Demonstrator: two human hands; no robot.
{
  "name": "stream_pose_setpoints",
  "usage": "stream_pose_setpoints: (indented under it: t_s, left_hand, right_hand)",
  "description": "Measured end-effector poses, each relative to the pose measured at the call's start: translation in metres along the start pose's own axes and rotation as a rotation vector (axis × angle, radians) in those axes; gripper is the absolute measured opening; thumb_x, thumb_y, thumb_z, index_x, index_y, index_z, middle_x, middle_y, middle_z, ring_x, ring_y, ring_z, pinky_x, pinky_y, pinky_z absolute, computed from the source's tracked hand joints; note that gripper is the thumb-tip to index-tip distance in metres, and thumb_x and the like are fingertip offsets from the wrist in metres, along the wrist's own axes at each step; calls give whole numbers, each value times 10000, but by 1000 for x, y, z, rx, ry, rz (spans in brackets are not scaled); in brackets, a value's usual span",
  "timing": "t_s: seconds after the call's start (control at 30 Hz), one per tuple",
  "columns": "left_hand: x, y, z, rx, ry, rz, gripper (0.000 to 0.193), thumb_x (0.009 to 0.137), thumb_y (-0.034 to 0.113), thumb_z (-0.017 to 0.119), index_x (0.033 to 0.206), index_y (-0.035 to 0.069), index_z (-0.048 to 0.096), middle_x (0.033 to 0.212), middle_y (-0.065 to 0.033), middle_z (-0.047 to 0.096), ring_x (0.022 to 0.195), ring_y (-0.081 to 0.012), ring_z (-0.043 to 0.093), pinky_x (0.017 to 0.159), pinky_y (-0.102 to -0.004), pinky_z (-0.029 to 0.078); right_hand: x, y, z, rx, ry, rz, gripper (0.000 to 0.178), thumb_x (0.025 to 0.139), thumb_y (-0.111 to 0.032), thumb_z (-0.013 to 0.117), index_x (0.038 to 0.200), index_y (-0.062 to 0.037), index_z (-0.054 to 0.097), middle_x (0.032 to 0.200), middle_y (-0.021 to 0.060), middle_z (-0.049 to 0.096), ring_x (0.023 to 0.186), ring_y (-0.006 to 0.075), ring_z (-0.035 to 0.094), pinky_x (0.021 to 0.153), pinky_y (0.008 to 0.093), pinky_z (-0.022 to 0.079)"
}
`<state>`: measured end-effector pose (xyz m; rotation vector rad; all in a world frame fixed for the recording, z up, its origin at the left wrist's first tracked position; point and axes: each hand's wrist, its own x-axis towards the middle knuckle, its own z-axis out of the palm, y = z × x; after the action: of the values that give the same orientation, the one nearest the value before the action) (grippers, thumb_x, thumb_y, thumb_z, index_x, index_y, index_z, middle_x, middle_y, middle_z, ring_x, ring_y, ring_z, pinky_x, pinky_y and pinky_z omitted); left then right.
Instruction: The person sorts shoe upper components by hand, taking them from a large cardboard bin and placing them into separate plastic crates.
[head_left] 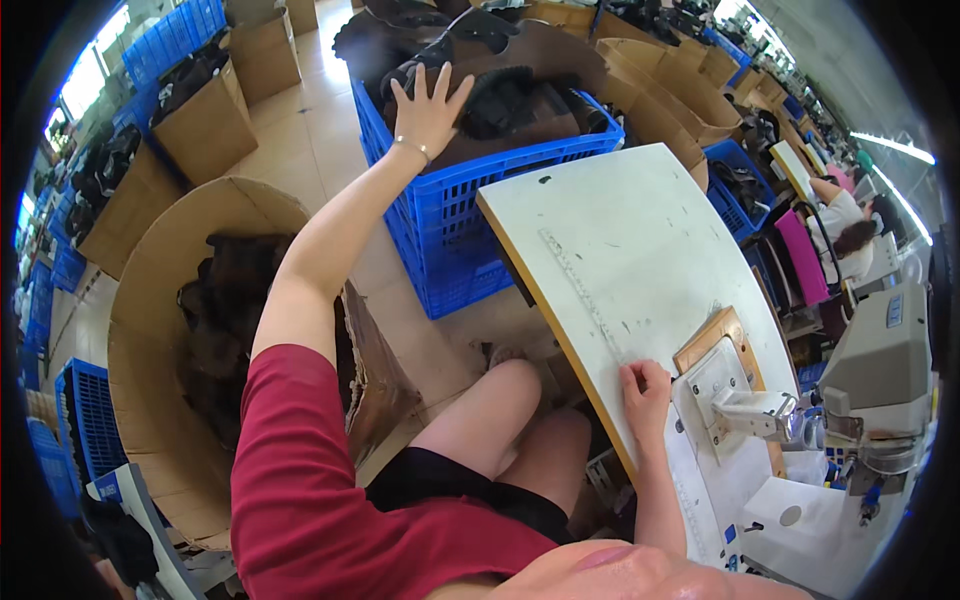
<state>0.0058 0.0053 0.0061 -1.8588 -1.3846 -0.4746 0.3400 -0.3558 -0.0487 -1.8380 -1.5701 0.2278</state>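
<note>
Desk [665, 215]: pale top, yellowish edge band, dark specks and smears scattered over it.
Carton [150, 330]: brown, rounded, torn at its right rim; stands well left of the desk's left edge, with a dark heap [225, 320] inside.
Crate [440, 285]: blue, slatted, on the floor, just off the desk's far left corner.
Pieces [555, 55]: brown and black, mostly flat, piled above the crate's rim and lapping over its far left corner.
Machine [885, 325]: grey, bulky, by the desk's right edge.
Block [737, 327]: wooden, on the desk near its right edge, partly under a metal mount [755, 412].
Ruled strip [578, 285]: runs along the desk near its left edge, toward the right hand [648, 392].
Left hand [430, 115]: at the crate's near left corner, over the pieces, palm down, fingers fanned wide; released, grasping nothing. How firmly it presses, cannot tell.
Right hand: at the desk's left edge, just left of the block; fingers curled, thumb close to them. Cannot tell whether anything is pinched inside.
Bracelet [412, 149]: thin, around the left wrist, near the crate's rim.
</note>
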Motion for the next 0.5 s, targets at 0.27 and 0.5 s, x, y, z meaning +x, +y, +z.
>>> stream_pose_setpoints:
  t_s: [0.27, 0.5]
  left_hand:
    - [57, -40, -8, -536, 259, 97, 267, 857, 112, 545, 1077, 137, 695, 1018, -74, 698, 875, -254, 679, 789, -349, 545]
    - [86, -47, -34, -860, 283, 74, 221, 846, 76, 563, 985, 138, 723, 958, -96, 705, 867, -270, 677, 806, -322, 524]
  right_hand:
    - [1, 2, 4, -52, -19, -35, 135, 820, -140, 676, 763, -46, 597, 699, 61, 569, 657, 224, 500, 747, 336, 363]
    - [1, 5, 7, 30, -16, 59, 123, 820, -130, 674, 766, -46, 602, 701, 61, 576, 688, 225, 499, 747, 343, 367]
